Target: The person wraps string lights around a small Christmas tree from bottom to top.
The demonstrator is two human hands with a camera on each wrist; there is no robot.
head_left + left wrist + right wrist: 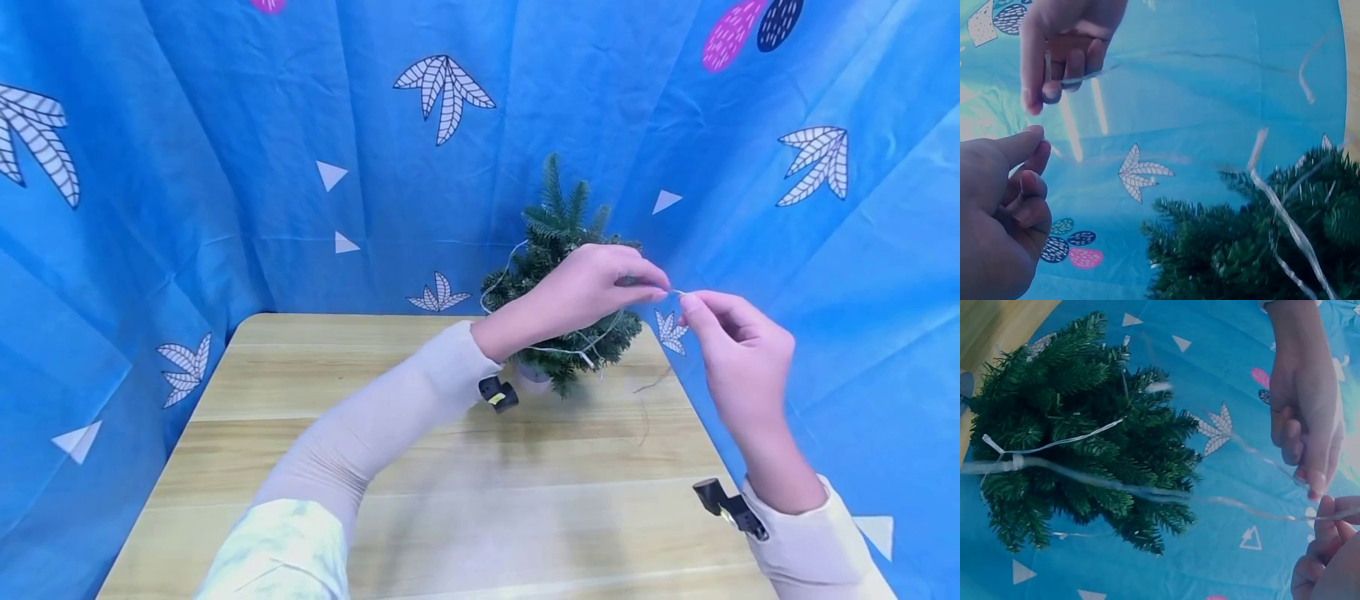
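Note:
A small artificial Christmas tree (553, 221) stands at the back right of the table, with a thin clear string of lights (1235, 502) wound around its branches. To the right of the tree, my left hand (600, 279) pinches the wire between thumb and forefinger. Close beside it, my right hand (746, 358) pinches the same wire, their fingertips almost meeting. In the left wrist view, a stretch of wire runs from each hand toward the tree, and small bulbs (1259, 147) stick out from it. My left forearm hides part of the tree's lower left.
The wooden table (300, 467) has a blue patterned cloth (247, 150) hanging behind it and at both sides. Below the branches shows a pale pot (534, 379). A loose thin wire end (652, 383) dangles near the table's right edge.

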